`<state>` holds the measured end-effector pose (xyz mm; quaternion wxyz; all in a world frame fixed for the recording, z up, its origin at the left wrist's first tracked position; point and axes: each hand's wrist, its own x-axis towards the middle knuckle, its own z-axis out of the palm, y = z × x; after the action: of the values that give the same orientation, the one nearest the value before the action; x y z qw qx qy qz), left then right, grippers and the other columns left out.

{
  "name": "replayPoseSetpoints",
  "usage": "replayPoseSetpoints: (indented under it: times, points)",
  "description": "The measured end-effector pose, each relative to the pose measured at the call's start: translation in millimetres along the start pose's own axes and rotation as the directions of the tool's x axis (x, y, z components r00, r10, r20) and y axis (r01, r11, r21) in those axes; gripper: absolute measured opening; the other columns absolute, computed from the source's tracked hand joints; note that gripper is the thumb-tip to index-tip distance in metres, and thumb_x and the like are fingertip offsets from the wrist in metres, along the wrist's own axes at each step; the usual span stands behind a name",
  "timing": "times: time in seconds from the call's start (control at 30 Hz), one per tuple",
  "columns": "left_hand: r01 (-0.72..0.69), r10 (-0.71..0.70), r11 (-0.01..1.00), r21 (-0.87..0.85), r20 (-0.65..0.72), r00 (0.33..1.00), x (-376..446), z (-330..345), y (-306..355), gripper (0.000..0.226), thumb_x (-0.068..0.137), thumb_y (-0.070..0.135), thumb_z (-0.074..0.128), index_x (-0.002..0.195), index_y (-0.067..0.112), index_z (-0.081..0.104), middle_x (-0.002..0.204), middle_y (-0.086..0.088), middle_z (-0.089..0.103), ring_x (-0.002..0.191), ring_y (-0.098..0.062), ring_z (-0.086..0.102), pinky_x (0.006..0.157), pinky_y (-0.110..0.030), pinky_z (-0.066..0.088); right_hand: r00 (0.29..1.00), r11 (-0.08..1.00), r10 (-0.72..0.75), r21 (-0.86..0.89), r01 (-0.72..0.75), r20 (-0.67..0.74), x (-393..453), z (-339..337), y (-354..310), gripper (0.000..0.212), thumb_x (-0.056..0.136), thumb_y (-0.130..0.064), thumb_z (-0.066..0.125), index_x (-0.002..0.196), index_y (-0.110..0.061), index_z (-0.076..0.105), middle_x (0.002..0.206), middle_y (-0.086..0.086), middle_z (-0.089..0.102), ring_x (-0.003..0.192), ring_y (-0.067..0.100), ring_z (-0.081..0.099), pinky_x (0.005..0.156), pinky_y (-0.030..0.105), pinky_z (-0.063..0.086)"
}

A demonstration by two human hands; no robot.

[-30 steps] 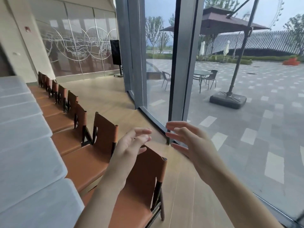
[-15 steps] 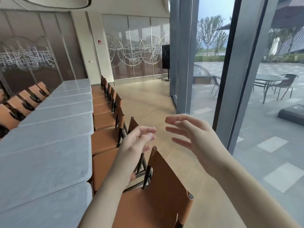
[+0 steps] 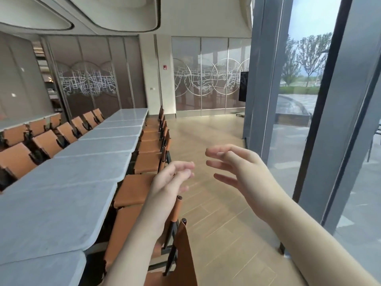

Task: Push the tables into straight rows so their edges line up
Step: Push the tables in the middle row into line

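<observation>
Both hands idle mid-air, nothing held: your left hand (image 3: 173, 180) has loosely curled fingers, your right hand (image 3: 241, 170) spread ones. Tables (image 3: 86, 159) run near-to-far on the left, chairs (image 3: 144, 159) tucked alongside. Step judged: checking alignment. Next: set a palm on a stepped tabletop edge (image 3: 115, 183).
</observation>
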<state>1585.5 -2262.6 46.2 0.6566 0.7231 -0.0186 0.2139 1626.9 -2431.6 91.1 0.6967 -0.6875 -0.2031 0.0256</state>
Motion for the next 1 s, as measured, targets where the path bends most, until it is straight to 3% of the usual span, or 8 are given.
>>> replayPoseSetpoints:
  times: [0.3, 0.5, 0.6, 0.73, 0.87, 1.0]
  points:
    - [0.061, -0.054, 0.995, 0.084, -0.081, 0.995, 98, 27, -55, 0.023, 0.103, 0.019, 0.051, 0.108, 0.023, 0.073, 0.113, 0.013, 0.071, 0.112, -0.005, 0.066, 0.099, -0.035, 0.053, 0.992, 0.998, 0.043, 0.031, -0.047, 0.121, 119, -34, 58, 0.030, 0.101, -0.020, 0.047, 0.098, -0.024, 0.077, 0.106, -0.013, 0.076, 0.103, 0.005, 0.070, 0.101, 0.043, 0.053]
    - [0.079, -0.062, 0.991, 0.103, -0.161, 0.985, 202, 16, -92, 0.019, 0.099, 0.030, 0.055, 0.105, 0.028, 0.073, 0.113, 0.013, 0.072, 0.113, -0.004, 0.066, 0.102, -0.038, 0.051, 0.970, 0.996, 0.055, 0.055, -0.070, 0.236, 251, -14, 88, 0.032, 0.102, -0.019, 0.047, 0.096, -0.024, 0.078, 0.108, -0.009, 0.075, 0.104, 0.007, 0.070, 0.099, 0.042, 0.054]
    - [0.095, -0.064, 0.990, 0.109, -0.256, 0.965, 245, 0, -101, 0.024, 0.089, 0.039, 0.053, 0.100, 0.033, 0.074, 0.112, 0.014, 0.072, 0.111, -0.003, 0.066, 0.100, -0.034, 0.051, 0.943, 0.995, 0.052, 0.062, -0.076, 0.329, 311, 10, 97, 0.031, 0.103, -0.019, 0.046, 0.100, -0.022, 0.077, 0.108, -0.010, 0.076, 0.101, 0.005, 0.071, 0.100, 0.042, 0.054]
    - [0.103, -0.051, 0.986, 0.129, -0.355, 0.933, 276, -20, -113, 0.020, 0.097, 0.032, 0.054, 0.102, 0.030, 0.074, 0.113, 0.015, 0.072, 0.112, -0.004, 0.067, 0.100, -0.034, 0.050, 0.902, 0.990, 0.042, 0.103, -0.095, 0.429, 364, 35, 107, 0.031, 0.103, -0.021, 0.047, 0.098, -0.024, 0.077, 0.106, -0.013, 0.076, 0.101, 0.004, 0.071, 0.101, 0.042, 0.051]
    - [0.150, -0.064, 0.976, 0.158, -0.453, 0.889, 293, -28, -124, 0.023, 0.092, 0.038, 0.054, 0.101, 0.029, 0.074, 0.113, 0.015, 0.072, 0.111, -0.003, 0.067, 0.099, -0.034, 0.051, 0.847, 0.983, 0.025, 0.140, -0.116, 0.530, 399, 55, 122, 0.031, 0.103, -0.022, 0.048, 0.096, -0.027, 0.079, 0.109, -0.014, 0.075, 0.104, 0.006, 0.070, 0.104, 0.046, 0.050]
    - [0.211, -0.094, 0.963, 0.166, -0.529, 0.844, 308, -34, -138, 0.022, 0.104, 0.022, 0.052, 0.101, 0.024, 0.073, 0.114, 0.012, 0.072, 0.111, -0.003, 0.067, 0.101, -0.036, 0.051, 0.803, 0.977, 0.019, 0.160, -0.141, 0.595, 426, 64, 136, 0.034, 0.104, -0.022, 0.046, 0.097, -0.029, 0.078, 0.110, -0.016, 0.074, 0.103, 0.004, 0.070, 0.105, 0.045, 0.049]
